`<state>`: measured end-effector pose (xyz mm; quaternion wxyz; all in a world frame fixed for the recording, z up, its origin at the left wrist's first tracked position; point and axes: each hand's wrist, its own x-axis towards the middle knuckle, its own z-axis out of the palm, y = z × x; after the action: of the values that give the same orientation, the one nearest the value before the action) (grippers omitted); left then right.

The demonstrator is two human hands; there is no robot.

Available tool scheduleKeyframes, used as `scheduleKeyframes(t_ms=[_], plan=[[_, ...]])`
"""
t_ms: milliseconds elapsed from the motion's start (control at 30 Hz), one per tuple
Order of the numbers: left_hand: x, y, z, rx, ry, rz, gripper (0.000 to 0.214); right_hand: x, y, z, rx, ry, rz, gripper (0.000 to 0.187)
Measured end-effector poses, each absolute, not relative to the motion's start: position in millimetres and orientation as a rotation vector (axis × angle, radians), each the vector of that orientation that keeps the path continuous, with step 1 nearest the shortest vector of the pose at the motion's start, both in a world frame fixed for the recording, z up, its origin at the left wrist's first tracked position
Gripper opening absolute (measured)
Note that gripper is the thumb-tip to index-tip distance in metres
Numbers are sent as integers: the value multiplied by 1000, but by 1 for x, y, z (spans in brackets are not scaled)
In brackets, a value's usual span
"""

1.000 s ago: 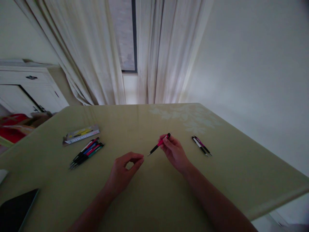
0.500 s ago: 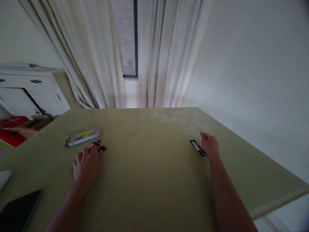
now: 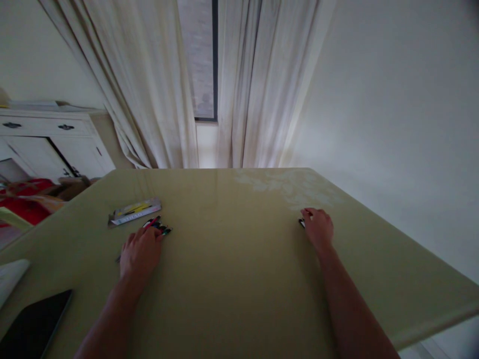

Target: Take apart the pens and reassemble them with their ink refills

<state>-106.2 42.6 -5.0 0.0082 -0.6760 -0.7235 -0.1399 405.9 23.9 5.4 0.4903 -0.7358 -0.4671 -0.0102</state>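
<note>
My left hand (image 3: pixel 141 252) rests on the left of the table, its fingers curled over a bunch of pens (image 3: pixel 160 227). The pens' dark, pink and green ends stick out beyond the fingers, and one more tip shows at the hand's left side. Just behind lies a long flat pen box (image 3: pixel 135 211) with yellow and white print. On the right, my right hand (image 3: pixel 319 228) is closed above the pens (image 3: pixel 301 222) there, covering most of them. Only a black and white end shows, and whatever its fingertips hold is hidden.
A dark tablet-like slab (image 3: pixel 35 324) and a white object (image 3: pixel 11 279) lie at the table's left edge. Beyond the table (image 3: pixel 232 279) are curtains (image 3: pixel 149 89), a white cabinet (image 3: pixel 67 144) and red bags (image 3: pixel 30 199). A wall (image 3: pixel 392 124) runs along the right.
My right hand has moved left, over the pens that lay beside it in plain sight. My left hand stays on its bunch. The whole view has shifted slightly.
</note>
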Motion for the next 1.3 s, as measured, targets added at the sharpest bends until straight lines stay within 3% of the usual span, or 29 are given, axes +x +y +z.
scheduleKeyframes(t_ms=[200, 367, 467, 667, 933, 1300], plan=[[-73, 41, -13, -2507, -2012, -646, 10, 292, 18, 4, -1323, -1690, 359, 23], [-16, 17, -16, -2946, -1672, -1046, 4, 224, -6, -4, -1165, -2268, 447, 45], [-4, 8, -17, -3031, -1598, -1121, 6, 215, -8, -7, -1203, -2416, 419, 27], [-25, 15, -16, -2979, -1525, -976, 15, 231, -3, -5, -1261, -2275, 503, 11], [-25, 13, -18, -2941, -1225, -1028, 26, 237, -5, 9, -1245, -1897, 943, 10], [-22, 6, -8, -2904, -874, -1371, 21, 244, -7, 17, -1128, -2018, 1320, 38]])
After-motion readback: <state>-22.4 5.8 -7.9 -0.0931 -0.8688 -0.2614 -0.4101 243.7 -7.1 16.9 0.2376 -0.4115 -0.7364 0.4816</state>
